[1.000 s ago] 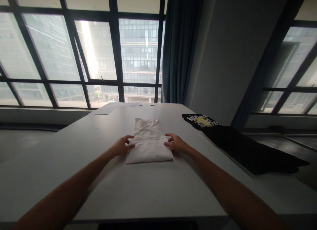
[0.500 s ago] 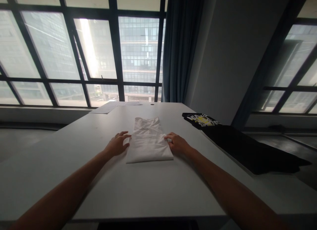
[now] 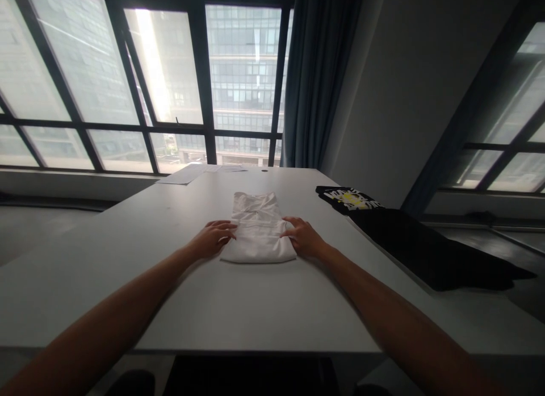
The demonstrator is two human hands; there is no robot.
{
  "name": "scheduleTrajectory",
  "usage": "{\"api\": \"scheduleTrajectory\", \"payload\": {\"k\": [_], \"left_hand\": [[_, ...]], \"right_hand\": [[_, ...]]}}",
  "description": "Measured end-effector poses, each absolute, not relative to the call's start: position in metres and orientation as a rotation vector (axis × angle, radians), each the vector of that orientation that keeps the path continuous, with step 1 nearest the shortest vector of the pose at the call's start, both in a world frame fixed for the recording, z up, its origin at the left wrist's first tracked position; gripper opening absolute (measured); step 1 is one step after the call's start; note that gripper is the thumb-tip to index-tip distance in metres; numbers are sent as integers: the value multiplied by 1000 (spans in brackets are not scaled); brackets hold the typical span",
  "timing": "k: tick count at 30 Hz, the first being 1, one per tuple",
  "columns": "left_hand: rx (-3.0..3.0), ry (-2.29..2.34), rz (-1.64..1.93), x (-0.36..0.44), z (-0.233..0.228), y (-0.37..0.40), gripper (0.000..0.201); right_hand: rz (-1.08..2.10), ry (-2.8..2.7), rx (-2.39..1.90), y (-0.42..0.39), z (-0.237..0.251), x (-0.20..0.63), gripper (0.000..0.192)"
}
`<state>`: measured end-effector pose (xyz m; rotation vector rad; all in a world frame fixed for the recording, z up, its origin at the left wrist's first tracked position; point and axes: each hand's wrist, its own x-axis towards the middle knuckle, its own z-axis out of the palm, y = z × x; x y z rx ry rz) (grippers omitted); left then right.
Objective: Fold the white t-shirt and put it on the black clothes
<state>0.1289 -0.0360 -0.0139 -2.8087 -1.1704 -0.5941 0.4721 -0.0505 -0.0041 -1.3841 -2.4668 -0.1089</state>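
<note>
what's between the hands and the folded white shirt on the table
Nothing visible. The left hand rests at the left edge of the folded white shirt, and the right hand at its right edge, fingers on the cloth. The black shirt lies off to the right.

Bare table point(image 3: 264, 305) ahead; black garment point(image 3: 426, 248) crowds its right edge.

Daylight is pouring through tall black-framed windows point(image 3: 149, 89), office towers showing beyond. A dark blue curtain point(image 3: 317, 78) is hanging beside a plain grey wall point(image 3: 404, 83). A white desk point(image 3: 238, 305) is stretching toward the glass, papers point(image 3: 187, 173) lying at its far edge.
</note>
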Motion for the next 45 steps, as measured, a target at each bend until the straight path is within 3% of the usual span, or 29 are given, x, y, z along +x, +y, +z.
{"api": "scheduleTrajectory", "payload": {"k": [4,13,17,20,24,28,31,35,42,45], "left_hand": [[-2811,-1144,-619,129,-5,-42,28],[-3218,-1046,-842,136,23,-71,33],[-3531,-1056,-1134,140,26,-76,46],[-3453,-1406,-1508,145,23,-67,53],[-2955,-1984,-1972,152,9,-44,66],[-2699,-2353,-1738,148,-9,-28,73],[-2771,-2188,-1394,144,-15,-25,77],[-2765,-1974,-1041,146,-13,-30,59],[-2542,-1602,-1006,164,-4,-50,48],[-2727,-1321,-886,180,-8,-61,57]], "right_hand": [[13,-2417,-1243,-46,-3,475,29],[850,-2300,-1070,-71,41,502,34],[1148,-2295,-992,-82,57,503,24],[1037,-2119,-1008,-73,50,492,24],[837,-1674,-1321,-46,24,470,43],[732,-1710,-1596,-35,4,459,44],[616,-1879,-1614,-41,2,458,47],[505,-1941,-1625,-49,9,456,41],[-42,-2118,-1745,-63,11,443,42],[-140,-2246,-1535,-71,7,427,51]]}}
